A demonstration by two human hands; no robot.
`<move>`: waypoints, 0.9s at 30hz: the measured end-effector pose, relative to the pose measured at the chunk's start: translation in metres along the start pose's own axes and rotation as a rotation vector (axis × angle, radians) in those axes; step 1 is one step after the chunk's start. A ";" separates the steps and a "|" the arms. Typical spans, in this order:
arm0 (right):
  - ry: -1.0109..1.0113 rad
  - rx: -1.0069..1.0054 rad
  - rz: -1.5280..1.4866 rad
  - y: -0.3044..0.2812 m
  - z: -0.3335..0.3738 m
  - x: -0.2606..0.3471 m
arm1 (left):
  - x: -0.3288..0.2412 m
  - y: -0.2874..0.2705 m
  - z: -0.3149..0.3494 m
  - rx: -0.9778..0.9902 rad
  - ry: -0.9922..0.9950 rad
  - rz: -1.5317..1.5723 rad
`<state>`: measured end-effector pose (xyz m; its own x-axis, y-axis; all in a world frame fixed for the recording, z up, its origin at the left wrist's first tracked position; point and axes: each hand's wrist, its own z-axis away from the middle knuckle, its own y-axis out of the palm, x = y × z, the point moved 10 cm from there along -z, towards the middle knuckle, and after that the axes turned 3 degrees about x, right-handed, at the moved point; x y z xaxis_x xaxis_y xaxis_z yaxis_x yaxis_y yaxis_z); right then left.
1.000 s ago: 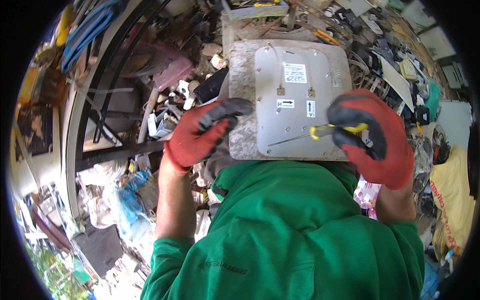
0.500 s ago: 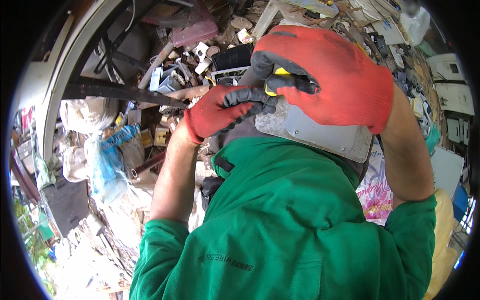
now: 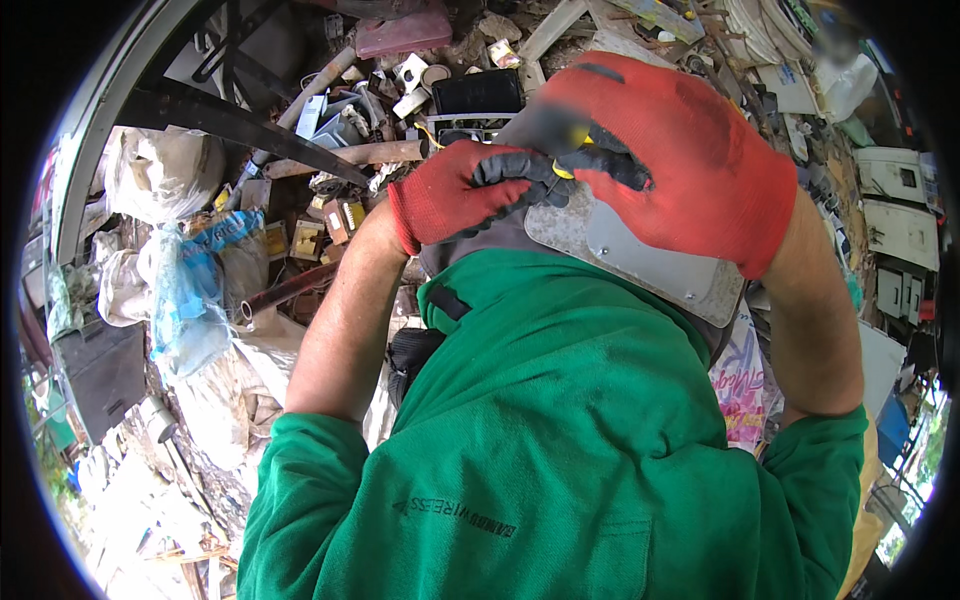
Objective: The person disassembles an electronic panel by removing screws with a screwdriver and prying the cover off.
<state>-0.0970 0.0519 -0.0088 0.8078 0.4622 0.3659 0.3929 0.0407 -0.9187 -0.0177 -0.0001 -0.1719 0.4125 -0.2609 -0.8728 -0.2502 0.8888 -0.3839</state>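
Both my hands wear red gloves with black-coated fingers, close together above my lap. My right hand (image 3: 680, 165) is closed around a yellow-handled tool (image 3: 565, 170) that looks like a screwdriver; a blurred patch and the fingers hide much of it. Beside its lower end, my left hand (image 3: 470, 190) is closed with thumb and fingers pinched. Whatever sits in that pinch is too small and covered to name. Under the right hand a grey metal plate (image 3: 640, 250) with rounded corners and small screws or rivets rests on my lap.
Scrap and loose electrical parts (image 3: 350, 125) litter the ground ahead. A dark metal bar (image 3: 240, 125) crosses at the left, above plastic bags (image 3: 190, 310) and a rusty pipe (image 3: 290, 288). White boxes (image 3: 900, 230) stand at the right, and a printed bag (image 3: 740, 380) lies by my right side.
The view has shifted slightly. Both hands remain together over the plate with the yellow-handled tool still in the right; its thin shaft, seen earlier by the left fingertips, is now harder to see.
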 end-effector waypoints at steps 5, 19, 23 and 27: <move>0.034 0.037 0.029 0.001 -0.004 0.009 | 0.009 0.007 -0.005 0.070 0.112 0.108; -0.025 0.011 0.054 -0.002 -0.003 0.002 | 0.015 0.004 -0.005 -0.021 0.047 0.054; -0.009 0.094 -0.024 0.005 -0.003 0.006 | 0.012 0.006 -0.004 -0.041 0.099 0.095; -0.103 0.211 -0.073 0.015 -0.003 0.025 | -0.001 0.007 0.004 -0.031 0.394 0.224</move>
<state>-0.0697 0.0616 -0.0130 0.7272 0.5391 0.4249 0.3392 0.2559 -0.9052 -0.0157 0.0077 -0.1727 -0.0178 -0.1916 -0.9813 -0.3240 0.9296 -0.1757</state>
